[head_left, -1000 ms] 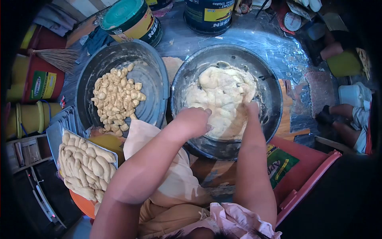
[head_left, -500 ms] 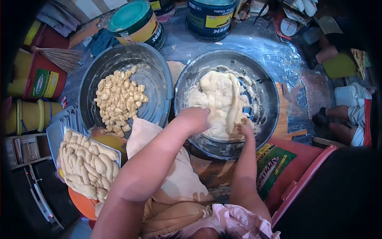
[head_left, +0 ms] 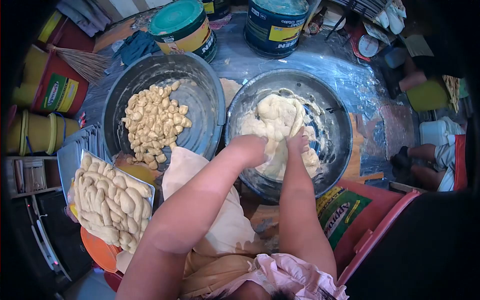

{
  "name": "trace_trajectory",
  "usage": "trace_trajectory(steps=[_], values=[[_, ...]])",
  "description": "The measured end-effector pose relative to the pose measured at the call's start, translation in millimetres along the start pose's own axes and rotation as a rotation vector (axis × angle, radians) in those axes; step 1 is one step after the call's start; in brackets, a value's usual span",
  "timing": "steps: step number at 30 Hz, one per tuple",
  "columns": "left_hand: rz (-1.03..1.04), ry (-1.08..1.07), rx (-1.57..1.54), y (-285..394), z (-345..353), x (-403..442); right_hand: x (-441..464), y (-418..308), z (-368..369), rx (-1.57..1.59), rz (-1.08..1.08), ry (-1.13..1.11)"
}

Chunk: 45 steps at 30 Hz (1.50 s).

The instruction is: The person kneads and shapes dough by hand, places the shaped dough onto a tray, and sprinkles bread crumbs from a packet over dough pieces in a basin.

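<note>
Right now, the pale, soft mass of dough [head_left: 274,120] lies in a wide, round, black basin [head_left: 336,112] in front of me. My right hand [head_left: 298,142] grips a raised fold on the dough's right side, fingers wrapped over it. My left hand [head_left: 252,151] is at the near-left edge, apparently touching; its fingers are turned away, so I cannot tell whether they clutch dough or merely press it.

That fold looks narrow, so a sharp tug could tear it instead of stretching it. Scraps smeared on the basin's inner wall could dry there if they never get gathered in. Should I pull sideways without a steady counterweight, the basin could swivel or knock the round, dark-grey basin [head_left: 202,102] just beside it, jolting its heap of small tan dough lumps [head_left: 155,117].

My left forearm matters too: long, smooth, tan dough pieces [head_left: 112,200] lie piled on a flat tray near that elbow, and swinging it outward could push some off.
</note>
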<state>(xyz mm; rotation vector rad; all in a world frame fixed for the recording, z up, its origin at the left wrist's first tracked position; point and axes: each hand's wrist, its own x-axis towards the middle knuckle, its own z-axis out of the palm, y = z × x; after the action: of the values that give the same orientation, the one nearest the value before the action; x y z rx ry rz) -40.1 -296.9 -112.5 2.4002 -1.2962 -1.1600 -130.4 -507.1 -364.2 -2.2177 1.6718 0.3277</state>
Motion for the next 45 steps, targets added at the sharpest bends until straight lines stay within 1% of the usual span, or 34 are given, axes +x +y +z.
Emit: trace_trajectory(steps=[2,5,6,9,12,15,18,21,24,27,28,31,33,35,37,38,39,41,43,44,45], values=[[-0.006,0.002,-0.009,-4,2,1,14,0,9,-0.13,-0.109,0.097],[-0.003,0.008,-0.02,-6,4,0,38,-12,11,0.166,0.029,0.04],[-0.004,0.0,-0.02,-5,2,-1,33,-18,-3,0.254,0.036,0.021],[0.011,-0.002,-0.014,0,0,-4,44,-20,11,0.072,-0.061,0.157],[0.027,-0.005,-0.013,3,-3,-7,55,-27,7,0.005,0.079,-0.043],[0.036,0.0,-0.024,-1,-1,-5,58,-26,12,0.0,0.046,0.103],[0.023,-0.001,-0.018,-5,-4,-5,88,-9,22,0.114,-0.163,0.095],[0.022,-0.009,-0.016,-4,-5,-5,103,3,2,0.071,-0.14,0.166],[0.007,-0.009,-0.015,-5,-7,-6,119,9,-23,0.889,0.028,0.082],[0.012,0.012,-0.037,-6,-5,-9,114,21,-44,1.785,0.208,-0.368],[0.015,0.025,-0.047,-6,-6,-10,104,27,-52,1.869,0.134,-0.487],[-0.003,-0.002,-0.039,-3,-11,-16,50,42,-70,1.849,-0.044,-0.614],[-0.017,0.002,-0.018,-3,-14,-18,-11,37,-89,1.696,-0.106,-0.805],[-0.022,0.003,-0.017,-1,-12,-18,-32,45,-64,1.418,-0.019,-0.999],[-0.02,0.015,-0.03,1,-10,-17,2,79,31,1.076,0.019,-0.971],[0.003,0.045,-0.018,-2,-4,-14,-14,73,27,0.934,-0.022,-0.872],[-0.004,0.03,-0.016,2,-5,-14,-30,56,25,0.793,-0.066,-0.775],[-0.037,-0.007,-0.01,5,-8,-17,-38,16,15,0.655,-0.205,-0.66],[-0.079,-0.05,-0.022,3,-7,-18,-53,-10,-30,1.152,-0.145,-0.852],[-0.102,-0.071,-0.029,-1,-6,-17,-71,-21,-71,1.725,0.021,-1.082],[-0.097,-0.021,-0.063,-8,0,-13,-70,-22,-99,1.98,-0.063,-1.279]])
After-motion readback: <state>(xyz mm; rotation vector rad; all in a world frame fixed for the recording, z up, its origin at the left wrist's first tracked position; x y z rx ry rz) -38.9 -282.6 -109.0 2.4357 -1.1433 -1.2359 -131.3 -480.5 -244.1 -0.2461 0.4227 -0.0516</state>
